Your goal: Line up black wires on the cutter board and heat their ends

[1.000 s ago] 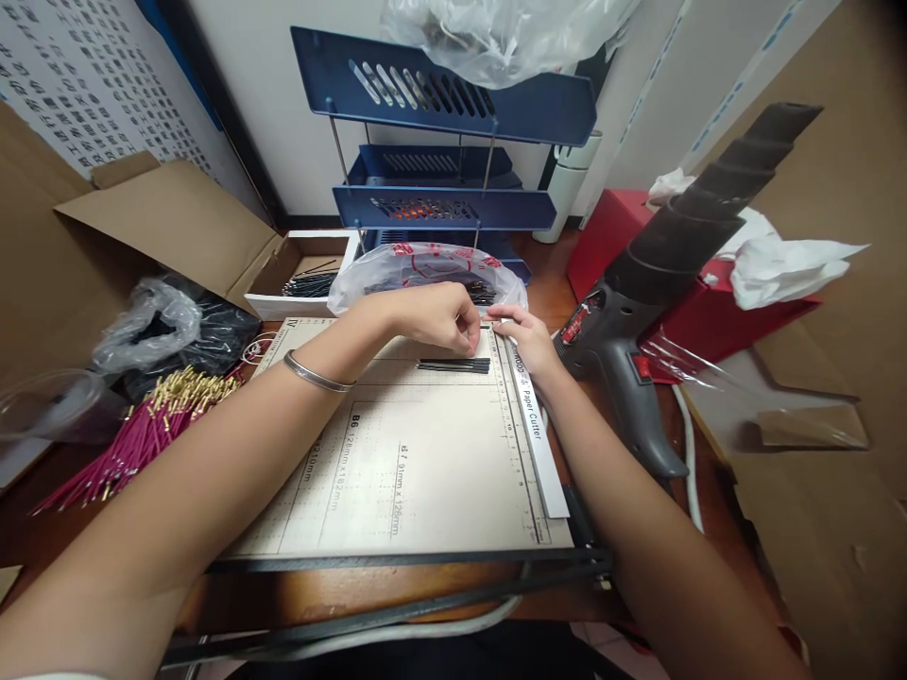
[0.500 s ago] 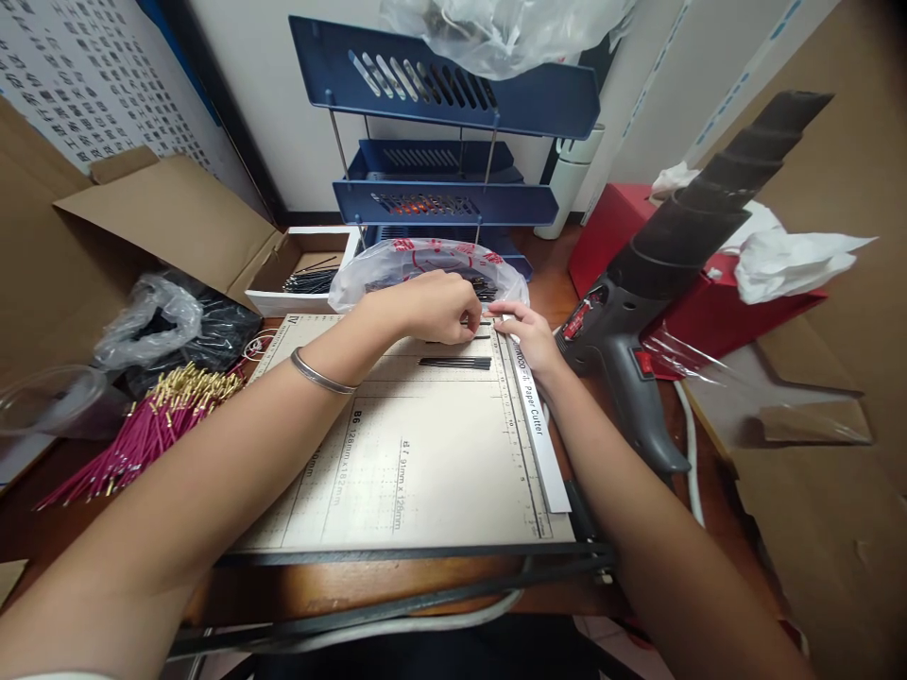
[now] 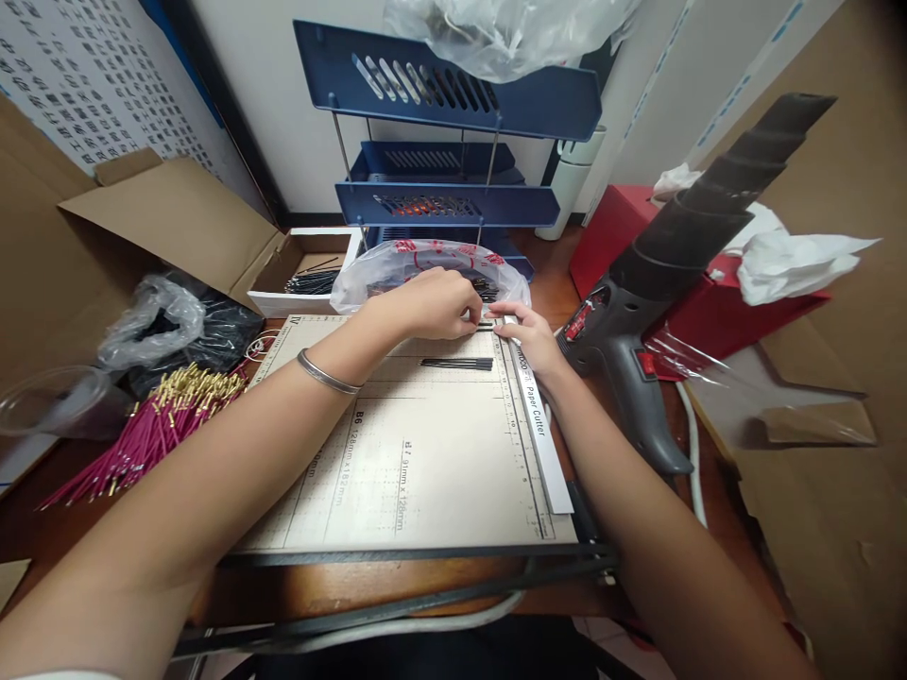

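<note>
The paper cutter (image 3: 453, 453) lies in front of me, a cream board marked with grids and sizes, with a white strip (image 3: 545, 444) along its right side. Bent over its far part, my left hand (image 3: 439, 304) has its fingers closed on thin black cords (image 3: 486, 327), whose ends stick out to the right. My right hand (image 3: 531, 342) rests at the strip's far end, thumb and index finger apart, tips beside the cord ends. A small row of black cords (image 3: 457, 364) lies on the board nearer me. My left fingertips are partly hidden.
Behind the board are a plastic bag (image 3: 361, 274) and a white box (image 3: 273, 302) holding black cords. Magenta cords with gold tips (image 3: 170, 406) lie left. A heat gun (image 3: 638, 321) stands right, before a red tissue box (image 3: 609, 222). A blue rack (image 3: 446, 203) rises behind.
My left hand has shifted slightly, and the black cord ends now show closer to my right fingertips. My right hand stays at the strip's far end; the nearer row of cords lies still.
</note>
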### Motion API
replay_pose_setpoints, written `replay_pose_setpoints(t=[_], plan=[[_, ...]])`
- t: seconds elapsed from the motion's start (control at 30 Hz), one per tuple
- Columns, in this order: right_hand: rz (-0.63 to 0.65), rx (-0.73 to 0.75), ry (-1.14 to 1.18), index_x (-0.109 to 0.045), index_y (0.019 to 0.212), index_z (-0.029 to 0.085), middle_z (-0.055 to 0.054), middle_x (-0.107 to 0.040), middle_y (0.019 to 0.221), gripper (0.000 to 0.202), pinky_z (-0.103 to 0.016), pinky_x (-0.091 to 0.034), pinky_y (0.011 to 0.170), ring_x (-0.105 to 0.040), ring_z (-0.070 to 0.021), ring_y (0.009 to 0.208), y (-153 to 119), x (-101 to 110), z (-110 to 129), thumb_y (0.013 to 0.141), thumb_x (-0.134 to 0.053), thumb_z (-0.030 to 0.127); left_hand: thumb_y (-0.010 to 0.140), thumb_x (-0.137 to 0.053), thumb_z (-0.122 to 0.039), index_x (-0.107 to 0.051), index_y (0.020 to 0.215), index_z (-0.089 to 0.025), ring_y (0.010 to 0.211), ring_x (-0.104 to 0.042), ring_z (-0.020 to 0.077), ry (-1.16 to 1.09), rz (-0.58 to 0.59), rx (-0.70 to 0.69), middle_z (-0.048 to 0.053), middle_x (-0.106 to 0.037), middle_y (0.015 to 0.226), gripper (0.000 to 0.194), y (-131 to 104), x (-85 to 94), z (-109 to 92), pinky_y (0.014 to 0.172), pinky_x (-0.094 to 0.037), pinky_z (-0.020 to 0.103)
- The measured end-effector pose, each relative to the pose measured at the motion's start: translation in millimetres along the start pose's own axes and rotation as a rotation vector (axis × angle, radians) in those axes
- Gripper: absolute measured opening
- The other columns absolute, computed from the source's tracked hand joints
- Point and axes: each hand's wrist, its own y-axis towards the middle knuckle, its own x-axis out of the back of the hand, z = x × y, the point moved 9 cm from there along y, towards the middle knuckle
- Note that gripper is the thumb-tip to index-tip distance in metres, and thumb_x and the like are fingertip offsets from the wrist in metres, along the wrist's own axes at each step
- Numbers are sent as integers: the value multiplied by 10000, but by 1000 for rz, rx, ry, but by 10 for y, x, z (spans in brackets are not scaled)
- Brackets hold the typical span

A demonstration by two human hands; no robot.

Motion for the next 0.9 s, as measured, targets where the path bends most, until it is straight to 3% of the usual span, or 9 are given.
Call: replay_pose_setpoints(t=[0.9], plan=[[25,31,-20,-699,983,233,-54,-769,1084,411,-454,-494,1058,-674,-283,1127,14,3,-9,582,-742,314,933,-633,-317,-861,1055,-223,813,-685,209,123,36,28,70,-826,976,275,-1,-1,-43,719,-383,311]])
